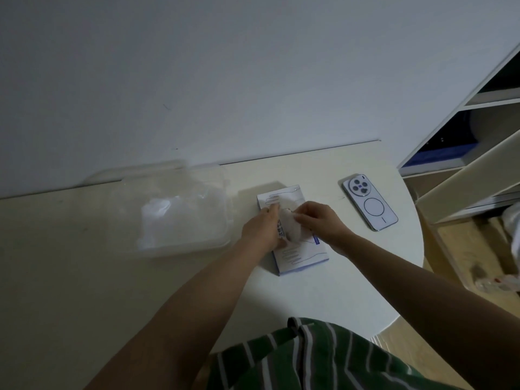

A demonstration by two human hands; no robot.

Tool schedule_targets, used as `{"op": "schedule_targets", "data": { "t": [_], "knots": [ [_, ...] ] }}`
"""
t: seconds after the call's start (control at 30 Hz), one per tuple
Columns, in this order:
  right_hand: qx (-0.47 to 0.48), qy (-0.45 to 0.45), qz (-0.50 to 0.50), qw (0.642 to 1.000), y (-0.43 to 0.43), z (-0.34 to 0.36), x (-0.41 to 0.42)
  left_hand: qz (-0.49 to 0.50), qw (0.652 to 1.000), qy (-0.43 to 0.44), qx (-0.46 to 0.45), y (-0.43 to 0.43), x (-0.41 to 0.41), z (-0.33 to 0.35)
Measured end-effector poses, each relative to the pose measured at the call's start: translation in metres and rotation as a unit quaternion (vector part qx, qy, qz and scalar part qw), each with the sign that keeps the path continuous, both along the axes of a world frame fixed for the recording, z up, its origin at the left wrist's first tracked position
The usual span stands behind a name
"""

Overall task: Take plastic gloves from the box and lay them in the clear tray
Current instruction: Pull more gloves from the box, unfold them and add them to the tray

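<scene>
At the centre of the frame the flat glove box [298, 258] lies on the table [323, 299], and a crumpled wad of thin plastic glove [291, 227] rises from its middle between the two hands. The right hand [319, 220] comes in from the right with its fingertips drawn together, pinching the film. The left hand [261, 229] lies along the box's left edge; whether its fingers only pin the box or also grip the film cannot be told. The glove looks almost weightless, limp and slick, likely to cling, bunch or drag a second one out, so a light pinch at the cuff while the box is held down should serve best. To the left of the frame sits the clear tray [225, 243], a pale heap [161, 220] already inside it. A phone [370, 205] lies right of the box.
</scene>
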State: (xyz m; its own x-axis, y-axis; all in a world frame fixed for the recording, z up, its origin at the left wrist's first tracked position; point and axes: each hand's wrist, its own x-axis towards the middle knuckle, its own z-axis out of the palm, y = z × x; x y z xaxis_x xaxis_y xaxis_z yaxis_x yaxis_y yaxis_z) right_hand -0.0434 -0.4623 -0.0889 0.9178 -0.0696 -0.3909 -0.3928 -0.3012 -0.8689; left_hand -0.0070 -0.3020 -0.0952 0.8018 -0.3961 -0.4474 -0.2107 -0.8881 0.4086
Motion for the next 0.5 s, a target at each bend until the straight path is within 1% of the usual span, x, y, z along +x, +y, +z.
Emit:
{"op": "schedule_targets", "data": {
  "t": [0.07,0.13,0.27,0.37,0.4,0.43,0.5],
  "knots": [
    [0.074,-0.016,-0.042,0.996,0.0,0.007,0.005,0.0,1.0,-0.004,0.007,-0.002,0.0,0.001],
    [0.129,-0.036,-0.088,0.987,0.001,0.014,0.011,0.001,1.0,-0.012,0.01,-0.002,0.001,0.0],
    [0.18,-0.072,-0.176,0.965,0.0,0.033,0.017,-0.002,1.0,-0.011,0.027,-0.003,0.002,-0.001],
    [0.201,-0.072,-0.196,0.957,-0.006,0.044,0.02,-0.003,0.999,0.018,0.034,-0.005,0.003,0.004],
    [0.2,-0.065,-0.193,0.958,-0.007,0.046,0.021,0.009,0.999,0.031,0.023,-0.004,0.005,0.005],
    [0.198,-0.059,-0.188,0.96,-0.008,0.048,0.021,0.029,0.999,0.037,-0.007,-0.004,0.008,0.007],
    [0.198,-0.049,-0.182,0.962,-0.009,0.048,0.021,0.111,0.987,0.031,-0.11,-0.002,0.014,0.013]
  ]
}}
